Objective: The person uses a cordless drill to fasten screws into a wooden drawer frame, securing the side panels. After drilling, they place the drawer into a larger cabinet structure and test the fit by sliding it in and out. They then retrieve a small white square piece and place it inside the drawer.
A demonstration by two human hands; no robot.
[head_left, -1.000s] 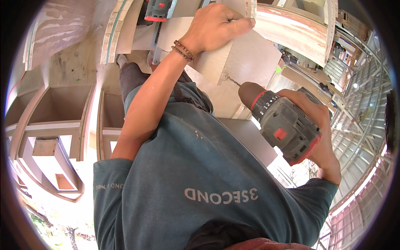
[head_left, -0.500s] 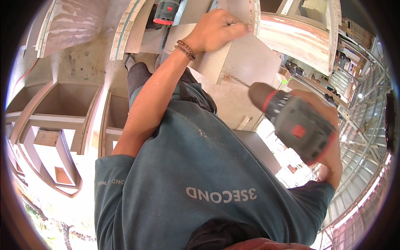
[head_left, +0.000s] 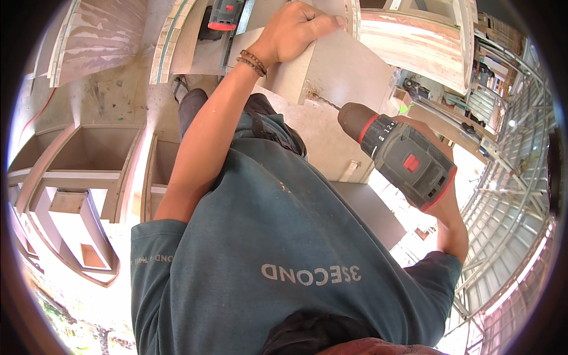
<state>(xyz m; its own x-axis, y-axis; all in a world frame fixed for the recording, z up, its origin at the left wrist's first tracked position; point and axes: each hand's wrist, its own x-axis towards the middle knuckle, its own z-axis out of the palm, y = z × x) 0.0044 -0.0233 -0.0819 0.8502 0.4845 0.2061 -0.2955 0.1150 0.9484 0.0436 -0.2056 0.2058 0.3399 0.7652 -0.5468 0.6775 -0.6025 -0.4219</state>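
Observation:
My right hand (head_left: 442,155) is wrapped round a black cordless drill (head_left: 397,155) with red trim, and the drill hides most of its fingers. The thin drill bit (head_left: 326,102) points up and left, its tip at the edge of a light board (head_left: 349,71), with brown dust or wood shavings (head_left: 313,94) around it. My left hand (head_left: 296,29), a beaded bracelet at the wrist, is closed over the top of that board, the thumb lying along it. How the fingers curl behind the board is hidden.
A second black-and-red power tool (head_left: 225,13) lies beyond my left wrist. Curved wooden frames (head_left: 414,47) stand at the far right, and cabinet-like boxes (head_left: 89,142) at the left. A cluttered bench (head_left: 447,118) runs along the right. A red cord (head_left: 40,112) crosses the floor.
The drill has moved left and slightly up, and its blur is gone. My left hand keeps its hold on the board, and the whole view has shifted a little.

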